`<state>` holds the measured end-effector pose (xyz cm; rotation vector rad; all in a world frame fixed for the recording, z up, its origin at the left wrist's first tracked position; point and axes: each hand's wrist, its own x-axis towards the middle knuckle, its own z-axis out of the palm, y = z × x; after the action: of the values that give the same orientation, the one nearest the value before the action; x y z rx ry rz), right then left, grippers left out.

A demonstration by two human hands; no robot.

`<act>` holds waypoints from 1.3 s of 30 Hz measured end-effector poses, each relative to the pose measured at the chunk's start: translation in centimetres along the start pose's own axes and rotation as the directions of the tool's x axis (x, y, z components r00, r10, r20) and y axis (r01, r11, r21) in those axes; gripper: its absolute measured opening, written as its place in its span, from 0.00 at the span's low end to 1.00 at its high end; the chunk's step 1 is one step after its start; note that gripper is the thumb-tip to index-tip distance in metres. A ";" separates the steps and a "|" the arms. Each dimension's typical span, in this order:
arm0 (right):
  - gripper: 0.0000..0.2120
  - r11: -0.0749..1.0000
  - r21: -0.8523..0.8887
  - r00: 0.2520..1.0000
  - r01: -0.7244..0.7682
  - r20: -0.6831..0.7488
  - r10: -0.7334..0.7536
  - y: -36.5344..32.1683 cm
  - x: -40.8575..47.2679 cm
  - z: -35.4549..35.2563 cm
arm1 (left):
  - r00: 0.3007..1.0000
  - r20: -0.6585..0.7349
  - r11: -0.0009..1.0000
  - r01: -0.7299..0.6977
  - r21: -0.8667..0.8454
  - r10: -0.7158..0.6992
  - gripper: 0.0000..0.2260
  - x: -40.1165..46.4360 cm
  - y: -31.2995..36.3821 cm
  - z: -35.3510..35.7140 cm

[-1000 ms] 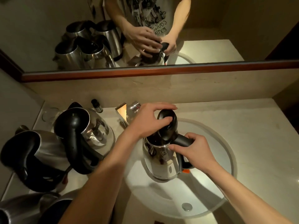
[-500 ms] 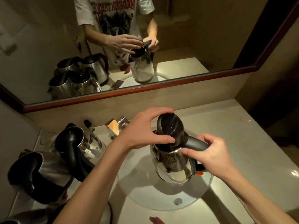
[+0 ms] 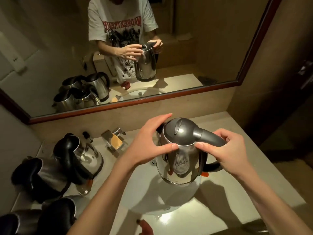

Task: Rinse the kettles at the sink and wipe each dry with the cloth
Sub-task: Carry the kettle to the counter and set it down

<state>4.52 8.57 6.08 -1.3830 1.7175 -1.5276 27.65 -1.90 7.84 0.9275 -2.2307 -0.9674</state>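
both hands hold a kettle (image 3: 179, 150) above the sink (image 3: 152, 197): left hand (image 3: 149, 143) curled round its lid rim, right hand (image 3: 225, 150) gripping the handle. more kettles (image 3: 74, 158) stand left of the sink on the beige counter (image 3: 237, 184); a mirror (image 3: 186, 48) hangs behind the sink.

The sink (image 3: 194, 216) is set into the bench (image 3: 240, 146), and everything here is placed from it. Above the sink's basin, a kettle (image 3: 179, 160) is held upright between both hands: the left hand (image 3: 149, 146) on its left side at the lid's edge, the right hand (image 3: 227, 153) on its right, around the handle. Left of the sink, a group of other kettles (image 3: 67, 165) stands crowded on the bench, touching one another. Behind the sink, toward the wall, sits the tap (image 3: 116, 141), with a small bottle (image 3: 87, 135) to its left. Behind all of this a mirror (image 3: 186, 39) hangs on the wall. At the sink's near edge lies a small thing, perhaps a cloth (image 3: 145, 228).
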 end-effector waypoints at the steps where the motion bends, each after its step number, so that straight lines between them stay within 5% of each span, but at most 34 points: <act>1: 0.17 1.000 -0.004 1.000 0.004 0.005 -0.004 0.3 0.0 -0.6 | 0.999 -0.030 1.000 0.016 0.009 -0.016 0.40 -0.7 0.3 0.5; 6: 0.22 1.000 0.012 0.999 0.001 0.032 -0.002 1.7 -0.9 -3.2 | 0.967 -0.189 0.985 0.160 -0.066 -0.170 0.42 -6.5 -0.6 3.8; 12: 0.14 1.000 0.000 0.993 0.012 0.114 -0.012 3.4 -2.6 -5.1 | 0.848 -0.256 0.881 0.411 -0.236 -0.464 0.41 -15.5 -4.9 9.3; 19: 0.31 0.997 0.073 0.981 0.002 0.195 -0.016 4.0 -4.4 -6.5 | 0.729 -0.270 0.763 0.512 -0.395 -0.629 0.35 -21.9 -7.2 16.4; 22: 0.37 0.997 0.077 0.972 0.001 0.236 -0.019 4.4 -5.1 -6.8 | 0.669 -0.304 0.722 0.526 -0.450 -0.678 0.35 -23.4 -8.1 18.7; 33: 0.24 0.999 0.036 0.914 0.039 0.403 -0.050 4.7 -7.0 -5.5 | 0.561 -0.433 0.699 0.654 -0.290 -0.705 0.27 -26.1 -9.8 22.0; 39: 0.38 0.996 0.073 0.906 0.054 0.416 -0.080 5.1 -7.0 -4.1 | 0.492 -0.521 0.705 0.604 -0.372 -0.697 0.19 -26.2 -9.5 21.7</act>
<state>1.90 16.00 0.63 -1.6133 1.3610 -1.1902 32.58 22.03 -17.69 1.7985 -1.1870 -0.8944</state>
